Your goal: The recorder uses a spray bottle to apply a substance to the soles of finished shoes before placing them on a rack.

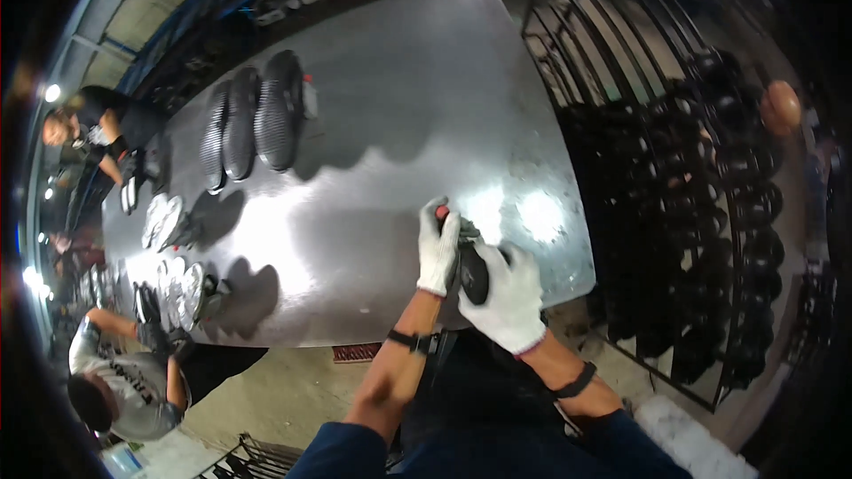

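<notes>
Both my hands wear white knit gloves and are close together over the near right part of the metal table (382, 204). My right hand (510, 293) is closed around a dark shoe (475, 275), whose rounded black end shows beside the palm. My left hand (437, 253) is closed beside the shoe. A small red-tipped object (442, 212) sticks out at its fingers; its body is hidden, so its exact kind cannot be made out. The far part of the shoe is partly covered by my fingers.
Three dark ridged shoe soles (240, 120) lie far left, beside a small red-capped bottle (309, 96). A black rack (657, 177) full of dark shoes stands right. Two co-workers handle footwear at the left edge, one nearer (133, 381), one farther (106, 142). Wrapped shoes (182, 288) lie near them.
</notes>
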`<state>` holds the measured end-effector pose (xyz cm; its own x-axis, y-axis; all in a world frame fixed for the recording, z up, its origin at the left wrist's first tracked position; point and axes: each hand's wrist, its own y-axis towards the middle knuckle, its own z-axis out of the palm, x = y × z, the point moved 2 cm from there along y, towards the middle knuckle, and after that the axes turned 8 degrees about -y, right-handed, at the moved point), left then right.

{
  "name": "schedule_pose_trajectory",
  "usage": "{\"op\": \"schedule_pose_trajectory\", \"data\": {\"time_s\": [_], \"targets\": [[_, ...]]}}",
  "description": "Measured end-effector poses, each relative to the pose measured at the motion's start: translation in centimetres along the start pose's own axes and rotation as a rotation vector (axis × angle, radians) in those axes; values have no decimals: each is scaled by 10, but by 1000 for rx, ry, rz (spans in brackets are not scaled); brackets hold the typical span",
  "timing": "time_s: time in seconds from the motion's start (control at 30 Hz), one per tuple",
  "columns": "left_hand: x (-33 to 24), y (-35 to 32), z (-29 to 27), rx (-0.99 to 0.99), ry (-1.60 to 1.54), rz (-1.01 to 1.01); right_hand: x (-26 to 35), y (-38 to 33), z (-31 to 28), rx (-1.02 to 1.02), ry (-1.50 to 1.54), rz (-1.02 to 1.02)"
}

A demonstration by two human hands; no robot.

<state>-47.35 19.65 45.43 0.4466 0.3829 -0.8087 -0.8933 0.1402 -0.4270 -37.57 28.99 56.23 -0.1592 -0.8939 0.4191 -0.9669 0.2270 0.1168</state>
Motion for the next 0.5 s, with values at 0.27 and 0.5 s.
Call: {"op": "schedule_pose_trajectory", "data": {"time_s": [0.27,0.5], "targets": [[8,-112,-2,353,455,612,-95,-139,-99,43,260,-502],[59,55,-30,-4,-236,-81,-88,-41,-47,-507,111,230]]}}
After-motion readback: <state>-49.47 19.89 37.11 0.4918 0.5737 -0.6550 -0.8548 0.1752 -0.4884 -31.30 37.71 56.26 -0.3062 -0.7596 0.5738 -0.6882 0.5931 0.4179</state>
